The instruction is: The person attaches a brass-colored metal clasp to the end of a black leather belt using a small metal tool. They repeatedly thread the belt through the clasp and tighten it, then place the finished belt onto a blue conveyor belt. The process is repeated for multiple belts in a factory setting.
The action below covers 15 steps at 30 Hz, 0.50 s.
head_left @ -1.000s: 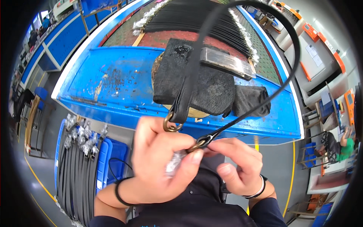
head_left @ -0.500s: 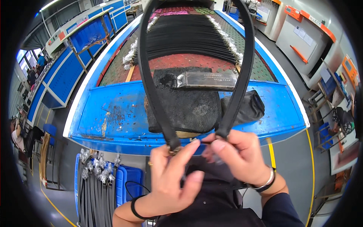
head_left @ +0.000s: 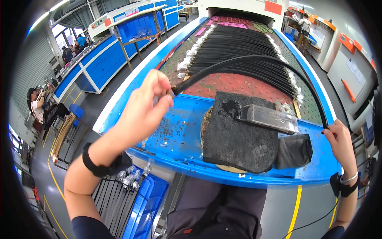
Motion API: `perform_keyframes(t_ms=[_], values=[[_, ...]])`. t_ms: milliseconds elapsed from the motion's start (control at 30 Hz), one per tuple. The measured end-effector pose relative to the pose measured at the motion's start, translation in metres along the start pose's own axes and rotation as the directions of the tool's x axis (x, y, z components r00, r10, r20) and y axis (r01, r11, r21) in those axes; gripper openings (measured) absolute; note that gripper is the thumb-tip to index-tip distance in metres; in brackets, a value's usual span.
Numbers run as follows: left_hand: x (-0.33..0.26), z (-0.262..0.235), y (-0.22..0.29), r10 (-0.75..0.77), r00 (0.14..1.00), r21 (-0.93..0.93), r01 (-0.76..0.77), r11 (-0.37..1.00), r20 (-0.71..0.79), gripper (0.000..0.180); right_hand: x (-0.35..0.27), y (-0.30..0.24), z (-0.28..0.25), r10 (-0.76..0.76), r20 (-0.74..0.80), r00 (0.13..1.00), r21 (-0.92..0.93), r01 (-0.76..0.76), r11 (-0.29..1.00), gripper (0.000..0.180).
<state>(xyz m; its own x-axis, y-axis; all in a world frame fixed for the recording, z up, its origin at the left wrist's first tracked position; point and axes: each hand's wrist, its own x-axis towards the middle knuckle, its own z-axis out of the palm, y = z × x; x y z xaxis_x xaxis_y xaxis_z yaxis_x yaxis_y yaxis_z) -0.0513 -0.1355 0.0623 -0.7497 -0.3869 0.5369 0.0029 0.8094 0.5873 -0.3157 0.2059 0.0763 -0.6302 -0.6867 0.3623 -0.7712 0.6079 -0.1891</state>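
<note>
A long black strap (head_left: 254, 59) arches away from me between my two hands, above the blue bench end (head_left: 175, 135). My left hand (head_left: 145, 105) pinches one end of it at the left. The other end sits in the closed fingers of my right hand (head_left: 338, 139), far out to the right. Beyond the strap, many similar black straps (head_left: 238, 49) lie side by side on a red and green studded belt, their ends wrapped in clear plastic. Below the arch, a black cloth (head_left: 234, 137) covers most of a round pad, with a dark rectangular block (head_left: 270, 118) on it.
A smaller folded black cloth (head_left: 295, 151) lies beside the large one. At lower left, a blue bin (head_left: 151, 199) holds more straps (head_left: 115, 203) with plastic-wrapped ends. The belt leads into a white machine (head_left: 246, 8). Several people are in the background. A cable hangs at lower right.
My hands have spread far apart, left hand up and left, right hand out to the right. The strap has gone from an upright loop to a wide, low arch. The view has shifted.
</note>
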Motion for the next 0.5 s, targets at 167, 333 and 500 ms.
perform_keyframes(t_ms=[167,333,500], values=[[0.065,-0.018,-0.072,-0.053,0.995,0.344,0.019,0.939,0.088,0.017,0.051,0.017,0.014,-0.122,0.072,0.99,-0.082,0.128,0.988,0.019],[0.102,0.0,-0.132,-0.178,0.968,0.541,0.057,0.839,0.174,0.014,0.093,0.023,0.041,-0.111,0.176,0.978,-0.104,0.131,0.986,0.016],[0.115,0.024,-0.17,-0.233,0.943,0.521,0.079,0.85,0.237,0.014,0.108,0.034,0.061,-0.143,0.207,0.968,-0.104,0.167,0.98,0.013]])
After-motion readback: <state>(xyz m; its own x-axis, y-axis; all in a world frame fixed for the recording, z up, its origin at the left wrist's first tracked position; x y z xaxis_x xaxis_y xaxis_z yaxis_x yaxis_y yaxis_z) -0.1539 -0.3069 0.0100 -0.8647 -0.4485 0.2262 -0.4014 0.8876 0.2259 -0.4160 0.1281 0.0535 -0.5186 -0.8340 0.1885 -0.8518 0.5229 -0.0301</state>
